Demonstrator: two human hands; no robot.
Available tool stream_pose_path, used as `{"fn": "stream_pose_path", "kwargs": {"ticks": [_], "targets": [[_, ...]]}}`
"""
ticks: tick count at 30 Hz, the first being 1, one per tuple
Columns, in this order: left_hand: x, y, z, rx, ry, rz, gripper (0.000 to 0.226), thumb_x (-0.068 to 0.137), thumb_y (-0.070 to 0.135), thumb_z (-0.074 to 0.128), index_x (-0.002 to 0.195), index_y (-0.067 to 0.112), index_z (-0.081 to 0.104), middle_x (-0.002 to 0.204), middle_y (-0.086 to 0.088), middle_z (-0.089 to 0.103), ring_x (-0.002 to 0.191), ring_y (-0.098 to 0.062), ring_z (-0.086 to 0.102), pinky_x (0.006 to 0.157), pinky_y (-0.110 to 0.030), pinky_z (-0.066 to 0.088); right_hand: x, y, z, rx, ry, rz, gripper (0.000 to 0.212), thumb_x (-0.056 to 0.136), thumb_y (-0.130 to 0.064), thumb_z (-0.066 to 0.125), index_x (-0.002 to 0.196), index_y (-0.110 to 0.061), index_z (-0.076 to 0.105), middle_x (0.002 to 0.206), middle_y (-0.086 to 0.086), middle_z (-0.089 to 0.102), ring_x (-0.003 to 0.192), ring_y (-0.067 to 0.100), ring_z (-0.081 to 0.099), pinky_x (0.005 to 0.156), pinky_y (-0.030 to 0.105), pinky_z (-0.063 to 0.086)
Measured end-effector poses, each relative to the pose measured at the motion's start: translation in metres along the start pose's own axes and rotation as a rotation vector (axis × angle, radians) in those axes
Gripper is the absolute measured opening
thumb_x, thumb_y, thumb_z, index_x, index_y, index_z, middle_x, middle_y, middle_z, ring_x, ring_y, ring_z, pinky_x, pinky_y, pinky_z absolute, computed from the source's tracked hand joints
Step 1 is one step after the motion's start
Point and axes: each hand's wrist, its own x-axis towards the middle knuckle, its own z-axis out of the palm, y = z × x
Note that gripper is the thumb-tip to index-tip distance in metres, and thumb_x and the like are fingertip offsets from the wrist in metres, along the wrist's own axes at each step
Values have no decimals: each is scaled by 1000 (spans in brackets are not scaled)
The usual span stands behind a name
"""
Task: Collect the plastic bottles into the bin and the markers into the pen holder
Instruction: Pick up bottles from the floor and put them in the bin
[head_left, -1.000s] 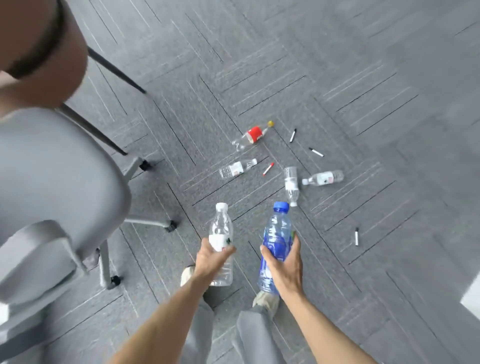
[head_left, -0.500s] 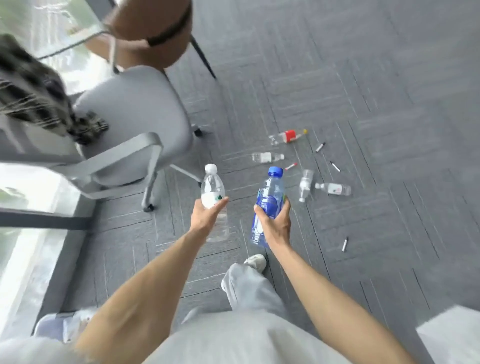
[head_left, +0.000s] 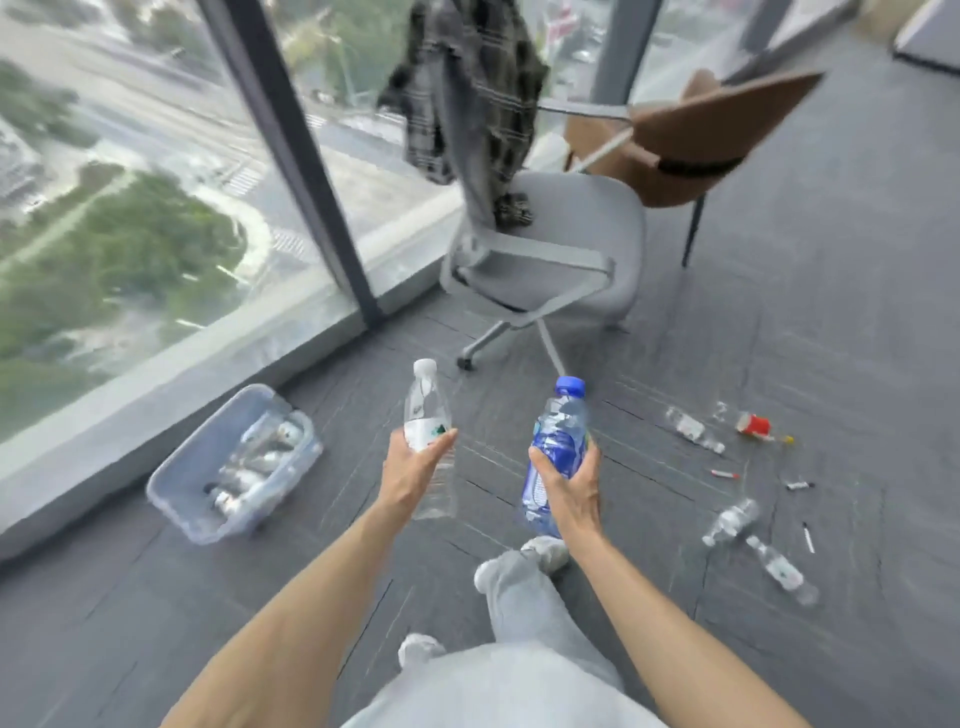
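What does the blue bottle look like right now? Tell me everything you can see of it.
The blue bottle is translucent blue plastic with a darker blue screw cap on and a blue label with white print round its lower body. It stands nearly upright in the air above the grey floor, cap up, leaning slightly. The right hand grips its middle, thumb on one side, fingers curled round the other. Nothing else touches it.

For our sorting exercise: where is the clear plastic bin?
Head view, lower left: the clear plastic bin sits by the window ledge, left of the left hand.
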Motion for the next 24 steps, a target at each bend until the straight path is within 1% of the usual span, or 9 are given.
{"fn": "stream_pose_path", "kwargs": {"ticks": [2,5,7,10,12,14,16,20,24], "targets": [[-18,-25,-41,-49,67,-55,70,65,65,74,106,10,57,89,-2,64,77,-18,60,65,-28,44,-22,-8,33,-25,-68,-33,79,82,-30,78,147,-18,34,129,1,59,109,19,60,91,28,43],[-34,-59,-90,-139,174,-127,86,55,73,74,111,9,58,101,-10,69,84,-22,66,63,-27,46,-49,-14,85,-66,-200,-86,82,82,-31,78,148,-17,32,137,3,54,116,20,59,98,32,45],[-47,-68,-117,-217,217,-167,73,63,63,76,112,13,55,102,-7,68,86,-19,64,62,-25,45,-62,-19,118,-112,-286,-125,82,82,-31,77,149,-17,31,140,3,51,121,21,56,103,34,44],[-52,-80,-150,-295,297,-212,56,76,47,76,115,19,47,103,1,62,91,-15,61,67,-23,44,-74,-31,165,-183,-415,-175,77,83,-29,76,147,-17,34,134,2,53,116,18,56,100,32,44],[-53,-85,-173,-339,345,-232,61,72,50,77,115,21,46,105,2,63,96,-17,62,78,-31,49,-74,-38,195,-226,-490,-193,76,83,-31,76,146,-19,35,131,2,55,112,18,58,100,35,46],[-47,-92,-197,-374,400,-273,76,58,62,78,115,23,47,107,2,64,99,-19,63,90,-41,52,-70,-47,227,-271,-562,-194,80,81,-36,77,147,-21,33,133,1,56,115,19,58,102,40,47],[-39,-97,-220,-403,451,-310,85,49,66,78,117,23,49,109,1,65,100,-19,64,93,-45,52,-65,-57,259,-306,-635,-198,83,81,-37,77,148,-21,32,134,2,56,118,20,58,102,41,48],[-27,-92,-258,-480,571,-358,72,66,52,80,121,20,47,112,0,62,102,-20,61,91,-40,51,-57,-69,319,-396,-802,-231,85,78,-41,79,147,-25,32,130,-1,57,116,20,60,100,41,49],[-14,-95,-287,-535,686,-393,68,69,47,81,121,19,47,110,-3,62,101,-22,61,92,-44,51,-55,-76,368,-504,-938,-252,85,80,-38,78,148,-25,29,127,-3,57,113,19,60,98,39,49]]}}
